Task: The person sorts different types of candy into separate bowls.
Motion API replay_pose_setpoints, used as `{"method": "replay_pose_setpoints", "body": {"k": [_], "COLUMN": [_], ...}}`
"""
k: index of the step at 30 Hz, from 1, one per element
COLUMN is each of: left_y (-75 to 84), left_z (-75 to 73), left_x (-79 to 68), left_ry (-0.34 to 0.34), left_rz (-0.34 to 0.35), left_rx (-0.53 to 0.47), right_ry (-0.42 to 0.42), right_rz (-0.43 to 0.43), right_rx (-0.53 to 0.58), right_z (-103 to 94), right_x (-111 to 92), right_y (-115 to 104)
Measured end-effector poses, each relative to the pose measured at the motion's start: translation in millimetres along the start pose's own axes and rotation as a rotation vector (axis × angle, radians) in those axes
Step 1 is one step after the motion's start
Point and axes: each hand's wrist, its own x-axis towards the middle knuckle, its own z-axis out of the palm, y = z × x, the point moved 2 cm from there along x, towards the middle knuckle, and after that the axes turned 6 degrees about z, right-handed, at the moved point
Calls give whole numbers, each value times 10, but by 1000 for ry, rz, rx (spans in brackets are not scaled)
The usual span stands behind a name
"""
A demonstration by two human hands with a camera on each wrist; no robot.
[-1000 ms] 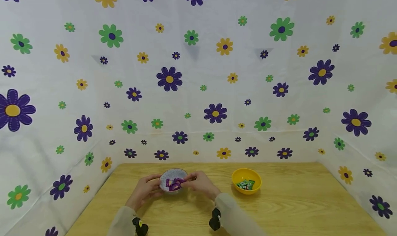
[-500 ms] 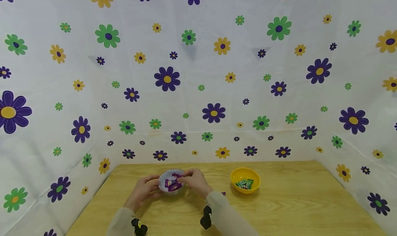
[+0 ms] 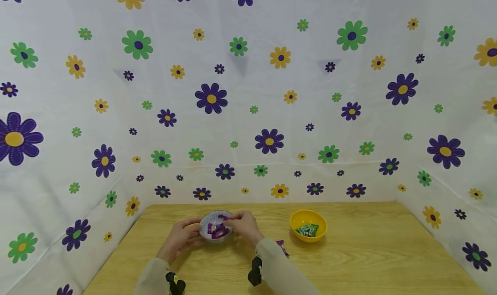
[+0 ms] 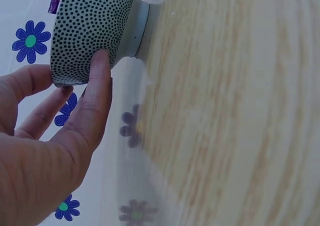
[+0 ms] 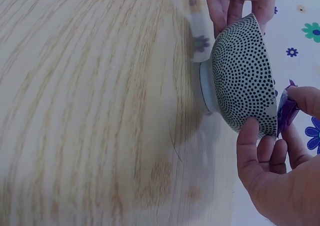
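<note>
A dotted bowl (image 3: 216, 226) with several purple-wrapped candies (image 3: 218, 232) in it stands at the back left of the table. My left hand (image 3: 182, 236) holds the bowl's left side; in the left wrist view the thumb and fingertips touch its wall and rim. At the opposite rim, my right hand (image 3: 245, 228) pinches a purple-wrapped candy (image 5: 287, 109) between finger and thumb. Other right fingertips (image 5: 251, 123) rest against the bowl's outer wall. Beside the right sleeve, one purple wrapper (image 3: 282, 247) lies on the table, partly hidden by the sleeve.
Right of the hands stands a yellow bowl (image 3: 321, 239) with several green-wrapped candies (image 3: 308, 230) inside. The wooden table (image 3: 372, 247) meets a flower-printed white cloth (image 3: 248, 122) at the back and both sides.
My right hand and forearm have shifted slightly left, uncovering the purple wrapper on the table beside the sleeve. The left hand stays at the dotted bowl.
</note>
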Motion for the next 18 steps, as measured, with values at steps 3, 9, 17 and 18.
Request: {"method": "replay_pose_setpoints", "body": {"k": [3,9,17,18], "left_y": [-2,-8,2,5], "left_z": [-8,-17,-6,-5], "left_x": [-1,12,10,9], "left_ry": [2,25,32,34], "left_rz": [5,-5,-12,-13], "left_rx": [7,-9,7,8], "right_ry": [12,29,63,63], "right_rz": [7,18,57,58], "right_rx": [3,11,27,34], "right_z": [16,40,48,49], "right_x": [5,-9,-15,-13], "right_y": [0,-39,-77,-76]}}
